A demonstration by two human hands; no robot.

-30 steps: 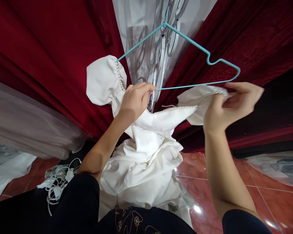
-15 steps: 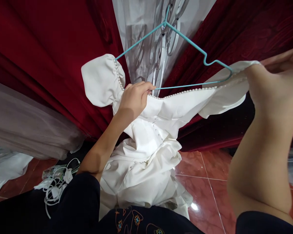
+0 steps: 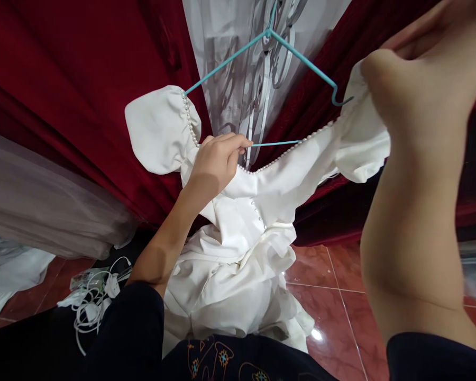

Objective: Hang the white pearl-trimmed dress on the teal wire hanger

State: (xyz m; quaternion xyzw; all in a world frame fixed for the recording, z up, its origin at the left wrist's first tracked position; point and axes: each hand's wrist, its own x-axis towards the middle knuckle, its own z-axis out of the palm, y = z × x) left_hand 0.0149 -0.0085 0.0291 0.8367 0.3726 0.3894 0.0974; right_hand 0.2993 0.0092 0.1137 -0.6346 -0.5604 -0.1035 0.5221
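Note:
A white dress (image 3: pixel 238 219) with puffed sleeves and a pearl-beaded neckline hangs on a light blue clothes hanger (image 3: pixel 301 60). My left hand (image 3: pixel 222 159) is closed around the hanger's lower bar and the dress's neckline, left of centre. At the upper right, my right hand (image 3: pixel 416 58) is closed on the dress's right sleeve (image 3: pixel 365 132), close to the hanger's right end; its fingertips are partly hidden. The left sleeve (image 3: pixel 158 127) sits over the hanger's left end. Below, the skirt drapes in folds down my front.
Dark red curtains (image 3: pixel 83 79) stand on both sides of a white scrolled metal frame (image 3: pixel 264 95). White cables (image 3: pixel 89 312) lie on a black surface at lower left. Red tiles (image 3: pixel 325 307) cover the floor. Sheer pale fabric (image 3: pixel 43 190) hangs at left.
My right hand has moved up and to the left with the right sleeve, which now covers the hanger's right end. The neckline sags more. My left hand stays in place.

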